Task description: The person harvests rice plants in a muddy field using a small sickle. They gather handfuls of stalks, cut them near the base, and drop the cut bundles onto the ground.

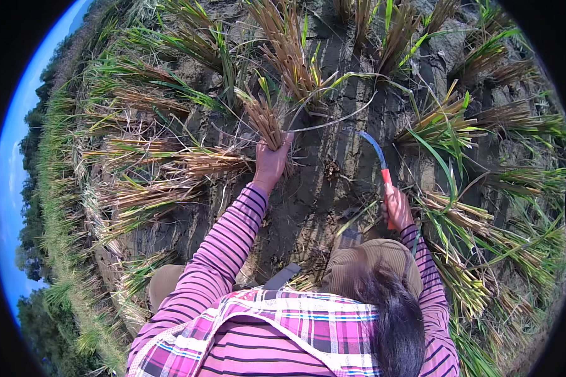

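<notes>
My left hand (270,160) grips a bundle of dry, cut rice stalks (264,120), their cut ends pointing up and away from me. To the right, my right hand (397,207) is closed around the red handle of a sickle (386,176). The curved, bluish blade (373,145) points away from me and bends left over the soil, touching no stalks that I can see. A standing clump of rice stubble (295,70) rises just beyond the held bundle. Left of my left hand lies a sheaf of stalks (217,161).
Rows of stubble with green shoots (441,125) stand ahead and to the right. More leaning stalks (146,195) are at the left. Dark, cracked soil (306,207) lies between my arms. My bent knees (382,264) are close below my hands.
</notes>
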The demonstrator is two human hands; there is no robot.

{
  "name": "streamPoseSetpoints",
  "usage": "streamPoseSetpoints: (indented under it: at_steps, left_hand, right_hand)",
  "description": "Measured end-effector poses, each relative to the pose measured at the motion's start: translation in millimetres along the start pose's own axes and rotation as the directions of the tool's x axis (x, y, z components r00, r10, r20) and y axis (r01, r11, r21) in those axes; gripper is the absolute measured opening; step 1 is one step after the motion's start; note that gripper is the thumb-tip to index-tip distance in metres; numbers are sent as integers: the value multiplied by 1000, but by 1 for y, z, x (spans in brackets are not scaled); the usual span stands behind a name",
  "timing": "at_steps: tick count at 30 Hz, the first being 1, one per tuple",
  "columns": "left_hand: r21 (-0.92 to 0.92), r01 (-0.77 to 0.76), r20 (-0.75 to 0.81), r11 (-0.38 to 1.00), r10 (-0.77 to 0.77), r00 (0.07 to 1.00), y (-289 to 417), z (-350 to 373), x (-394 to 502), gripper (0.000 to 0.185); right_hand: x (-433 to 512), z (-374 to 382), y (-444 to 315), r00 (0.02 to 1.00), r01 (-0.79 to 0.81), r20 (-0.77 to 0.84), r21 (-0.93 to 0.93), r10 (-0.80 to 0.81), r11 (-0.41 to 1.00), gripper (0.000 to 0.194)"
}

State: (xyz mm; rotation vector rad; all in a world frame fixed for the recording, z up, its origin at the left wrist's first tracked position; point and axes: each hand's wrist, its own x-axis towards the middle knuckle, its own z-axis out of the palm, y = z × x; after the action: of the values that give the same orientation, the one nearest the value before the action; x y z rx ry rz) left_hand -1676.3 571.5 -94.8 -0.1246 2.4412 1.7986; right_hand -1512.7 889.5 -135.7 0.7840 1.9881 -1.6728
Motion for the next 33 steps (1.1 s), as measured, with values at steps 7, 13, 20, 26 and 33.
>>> streamPoseSetpoints:
  at_steps: [7,13,20,26,33]
  left_hand:
    - [378,-389,271,840,301,914,41,-2,42,45]
    - [469,-534,414,703,359,836,66,10,89,69]
    - [100,-356,477,929,269,836,77,91,115,80]
    - [115,-99,130,988,84,988,48,93,116,42]
    - [-188,93,-71,978,-108,992,50,-5,116,25]
  right_hand:
    - [165,56,-52,931,-135,364,336,3,932,49]
    - [158,97,-63,947,-92,320,155,38,984,48]
    - [227,85,-12,889,-148,457,341,-26,928,45]
    - [203,106,-80,964,-27,257,-142,63,990,44]
    - [23,48,90,960,247,176,-168,-218,954,47]
